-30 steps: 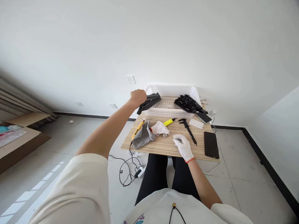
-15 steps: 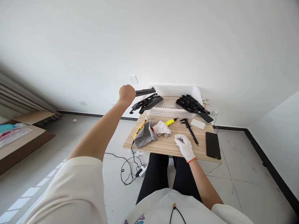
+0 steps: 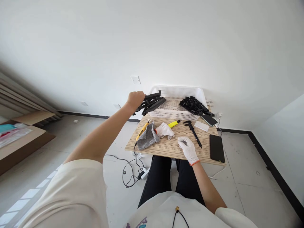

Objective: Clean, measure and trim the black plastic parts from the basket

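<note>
My bare left hand (image 3: 136, 99) is closed around one end of a long black plastic part (image 3: 155, 94), at the left end of the white plastic basket (image 3: 175, 115). Just under it, other long black plastic parts (image 3: 155, 105) lie across the basket's left rim. My right hand (image 3: 188, 149), in a white knitted glove with an orange cuff, rests near the table's front edge with its fingers curled; whether something small is between them is hidden. Close to it are a black caliper (image 3: 194, 134) and an empty white glove (image 3: 165, 130).
A heap of small black parts (image 3: 194, 105) fills the basket's right side. On the wooden table (image 3: 171, 148) lie a grey cloth (image 3: 148, 137), a yellow corded tool (image 3: 142, 130), a bright yellow tool (image 3: 174, 123), a white card (image 3: 201, 126) and two phones. Cables (image 3: 128, 172) trail on the floor.
My left hand has moved right and slightly down with the black plastic part, bringing it close over the other long parts at the basket's left rim. My right hand has stayed still.
</note>
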{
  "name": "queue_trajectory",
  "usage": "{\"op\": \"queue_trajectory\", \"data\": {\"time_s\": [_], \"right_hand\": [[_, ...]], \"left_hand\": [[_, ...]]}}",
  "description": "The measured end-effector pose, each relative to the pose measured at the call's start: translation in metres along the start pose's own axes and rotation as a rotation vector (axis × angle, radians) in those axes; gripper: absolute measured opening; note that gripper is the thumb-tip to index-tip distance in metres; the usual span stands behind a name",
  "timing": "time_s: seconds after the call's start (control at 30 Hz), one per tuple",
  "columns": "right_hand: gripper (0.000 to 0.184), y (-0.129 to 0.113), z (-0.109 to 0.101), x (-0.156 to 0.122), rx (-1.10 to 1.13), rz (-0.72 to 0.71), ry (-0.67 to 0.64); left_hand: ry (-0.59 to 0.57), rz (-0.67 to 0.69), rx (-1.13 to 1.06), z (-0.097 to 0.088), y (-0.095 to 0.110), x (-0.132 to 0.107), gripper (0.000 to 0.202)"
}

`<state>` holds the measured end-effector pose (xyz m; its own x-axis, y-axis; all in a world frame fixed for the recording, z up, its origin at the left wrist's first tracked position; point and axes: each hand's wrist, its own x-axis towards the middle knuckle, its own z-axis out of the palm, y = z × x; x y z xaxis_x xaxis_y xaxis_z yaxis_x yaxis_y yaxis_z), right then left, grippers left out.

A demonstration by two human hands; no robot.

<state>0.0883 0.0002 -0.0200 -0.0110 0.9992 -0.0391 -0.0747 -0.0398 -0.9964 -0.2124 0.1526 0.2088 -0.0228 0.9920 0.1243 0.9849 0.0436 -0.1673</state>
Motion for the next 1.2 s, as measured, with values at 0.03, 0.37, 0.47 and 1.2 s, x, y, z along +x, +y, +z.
{"op": "queue_trajectory", "data": {"time_s": [0.03,0.37,0.47,1.2], "right_hand": [[0.029,0.000,0.000,0.000,0.001,0.001,0.001],[0.027,-0.001,0.002,-0.001,0.015,0.010,-0.004],[0.026,0.002,0.001,0.000,0.008,-0.006,-0.005],[0.016,-0.075,0.030,-0.004,-0.249,-0.541,0.011]], "left_hand": [[0.017,0.004,0.026,0.001,0.001,-0.001,0.048],[-0.034,0.010,0.200,0.001,-0.001,0.007,0.043],[-0.089,-0.015,0.171,-0.003,0.002,0.009,0.051],[-0.009,0.259,-0.218,-0.007,0.084,-0.026,0.049]]}}
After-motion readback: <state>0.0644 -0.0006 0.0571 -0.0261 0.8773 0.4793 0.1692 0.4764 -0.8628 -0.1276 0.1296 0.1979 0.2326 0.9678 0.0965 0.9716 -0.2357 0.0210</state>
